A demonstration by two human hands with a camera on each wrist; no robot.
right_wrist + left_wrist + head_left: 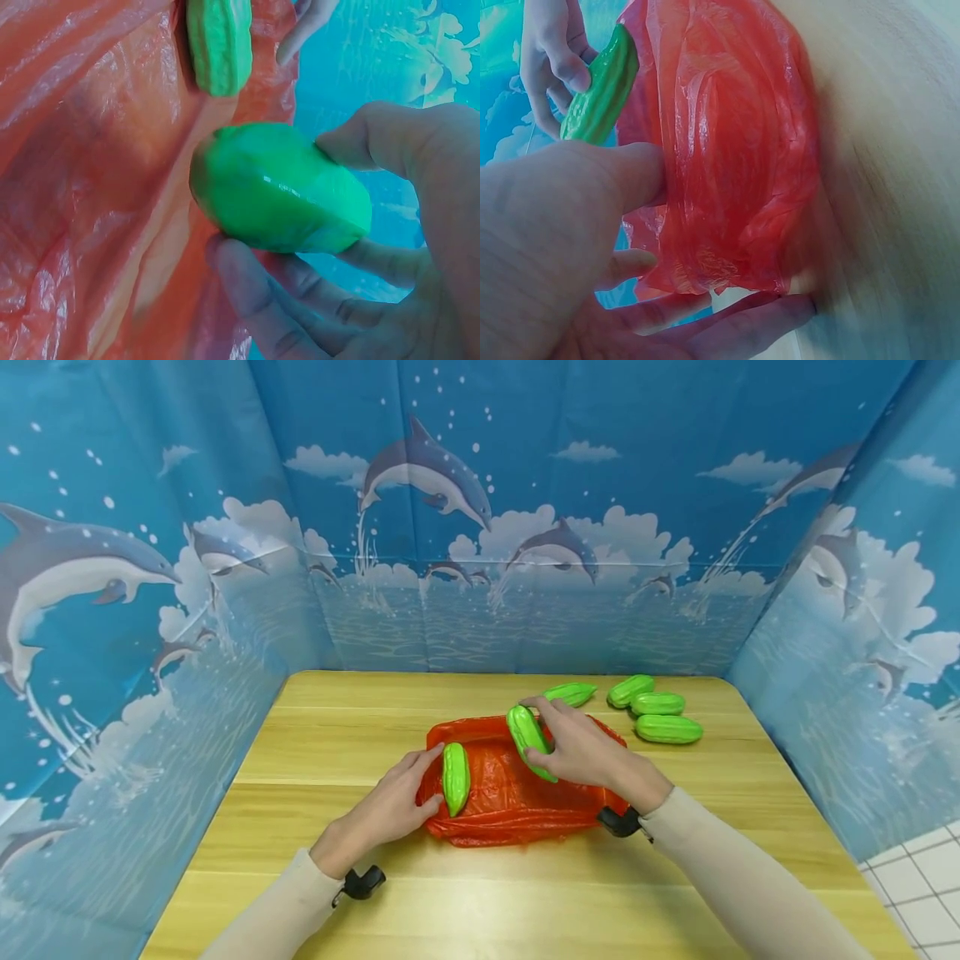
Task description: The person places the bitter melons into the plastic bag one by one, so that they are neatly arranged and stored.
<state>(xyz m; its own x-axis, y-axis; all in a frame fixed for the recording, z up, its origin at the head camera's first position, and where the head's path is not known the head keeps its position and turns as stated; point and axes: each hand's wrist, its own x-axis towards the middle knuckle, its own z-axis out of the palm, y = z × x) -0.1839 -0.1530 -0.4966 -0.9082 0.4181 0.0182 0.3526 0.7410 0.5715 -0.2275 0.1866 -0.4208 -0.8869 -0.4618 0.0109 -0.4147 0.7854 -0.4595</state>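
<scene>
A red plastic bag (495, 781) lies spread and shallow on the table, its opening facing up. Inside its left end rests a green ridged gourd (456, 779), which also shows in the right wrist view. My left hand (390, 799) is at the bag's left end, fingers spread and fairly straight, the thumb (641, 174) touching the plastic. Over the bag's right half, my right hand (581, 743) holds a second green ridged gourd (528, 739). In the right wrist view, thumb and fingers pinch this gourd (281, 191) from opposite sides.
Behind the right hand lies another green gourd (572, 693). Several more gourds (667, 728) are grouped at the table's back right. The wooden table (480, 902) meets a blue dolphin-print curtain (525, 610) at the back and sides.
</scene>
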